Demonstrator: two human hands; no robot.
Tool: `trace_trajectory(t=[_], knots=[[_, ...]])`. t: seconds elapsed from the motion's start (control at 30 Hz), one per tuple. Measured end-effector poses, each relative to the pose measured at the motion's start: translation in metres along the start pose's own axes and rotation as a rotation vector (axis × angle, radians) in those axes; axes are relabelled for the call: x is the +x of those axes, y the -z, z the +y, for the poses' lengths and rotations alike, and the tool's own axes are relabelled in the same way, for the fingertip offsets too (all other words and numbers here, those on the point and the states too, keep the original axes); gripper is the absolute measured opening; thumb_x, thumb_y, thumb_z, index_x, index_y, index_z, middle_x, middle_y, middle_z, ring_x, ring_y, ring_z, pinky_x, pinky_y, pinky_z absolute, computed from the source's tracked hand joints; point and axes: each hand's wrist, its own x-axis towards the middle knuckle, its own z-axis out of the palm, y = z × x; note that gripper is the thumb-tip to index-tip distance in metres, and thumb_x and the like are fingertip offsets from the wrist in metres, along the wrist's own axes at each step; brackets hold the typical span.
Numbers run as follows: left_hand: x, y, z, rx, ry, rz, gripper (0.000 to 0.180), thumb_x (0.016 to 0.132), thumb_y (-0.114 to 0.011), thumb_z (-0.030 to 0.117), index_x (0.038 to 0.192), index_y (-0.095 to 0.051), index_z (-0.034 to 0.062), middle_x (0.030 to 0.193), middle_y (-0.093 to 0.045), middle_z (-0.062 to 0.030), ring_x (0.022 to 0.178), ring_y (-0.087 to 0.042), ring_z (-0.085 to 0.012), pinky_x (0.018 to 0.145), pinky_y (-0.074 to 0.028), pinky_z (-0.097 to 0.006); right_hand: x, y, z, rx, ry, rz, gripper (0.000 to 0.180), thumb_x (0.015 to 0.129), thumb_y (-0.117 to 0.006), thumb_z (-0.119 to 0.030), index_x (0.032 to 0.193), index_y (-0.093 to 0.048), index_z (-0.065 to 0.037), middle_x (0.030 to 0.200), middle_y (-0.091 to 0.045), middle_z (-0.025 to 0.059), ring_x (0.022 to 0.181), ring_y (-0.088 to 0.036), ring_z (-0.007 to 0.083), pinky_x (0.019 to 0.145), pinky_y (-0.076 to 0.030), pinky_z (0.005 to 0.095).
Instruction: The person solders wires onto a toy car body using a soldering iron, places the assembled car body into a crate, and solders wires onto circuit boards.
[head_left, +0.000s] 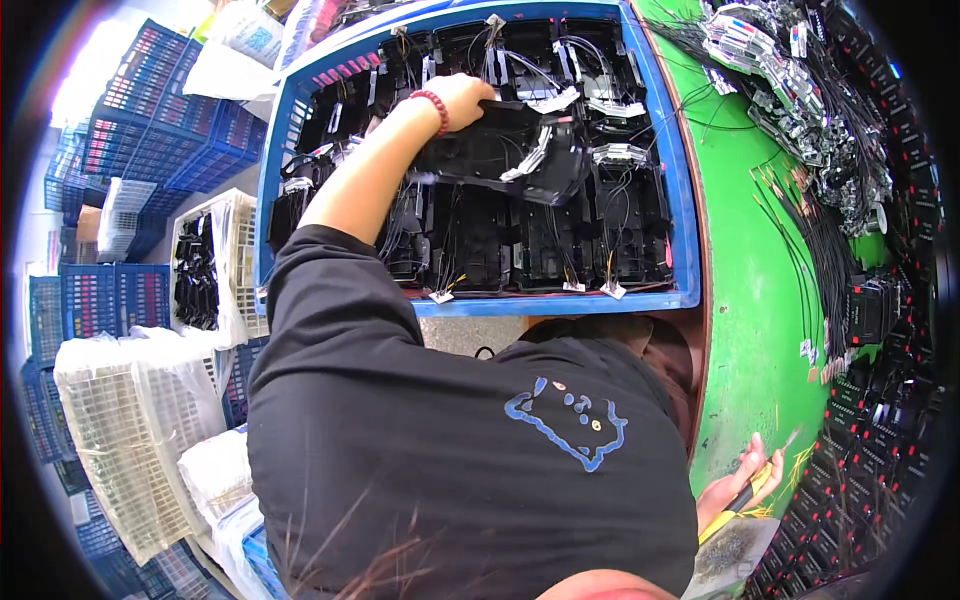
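Nearest the body, the right hand (724, 491) is closed around a yellow-and-black tool (741, 500) over the green bench (735, 260). Farther out, the left hand (463, 103) grips the edge of a black plastic housing (465, 152), held above a blue crate (560, 303) filled with similar black parts (470, 235). Toward the bench's far end lie bundled cables with white connectors (765, 70)

A bright green table (735, 300) carries a tangled heap of thin black cables with white connectors (790, 95) at its far end and, nearer, a long bundle of black wires (824, 255). A rectangular blue plastic crate (677, 150) holds black plastic housings (468, 240).
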Motion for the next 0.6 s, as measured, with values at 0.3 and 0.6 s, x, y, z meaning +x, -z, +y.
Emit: trace_trajectory(t=[0.3, 0.6], knots=[[-0.099, -0.035, 0.074, -0.742, 0.313, -0.304, 0.053, 0.09, -0.058, 0.05, 0.081, -0.07, -0.0015, 0.072, -0.071, -0.0082, 0.065, -0.068, -0.0146, 0.058, -0.054, -0.031, -0.01, 0.012, 0.003, -0.073, -0.048, 0.074, 0.034, 0.098, -0.051, -0.014, 0.128, -0.042, 0.0, 0.114, -0.065, 0.0162, 0.099, -0.06, 0.0216, 0.085, -0.044, 0.0323], [-0.045, -0.111, 0.061, -2.116, 0.958, 0.297, 0.03, 0.09, -0.057, 0.016, 0.113, -0.048, -0.0004, 0.115, -0.056, -0.0198, 0.109, -0.057, -0.0376, 0.101, -0.043, -0.056, -0.008, 0.002, 0.002, 0.016, -0.031, 0.013, 0.036, 0.097, -0.054, -0.016, 0.128, -0.043, -0.001, 0.11, -0.067, 0.0156, 0.097, -0.061, 0.0211, 0.084, -0.043, 0.0316]])
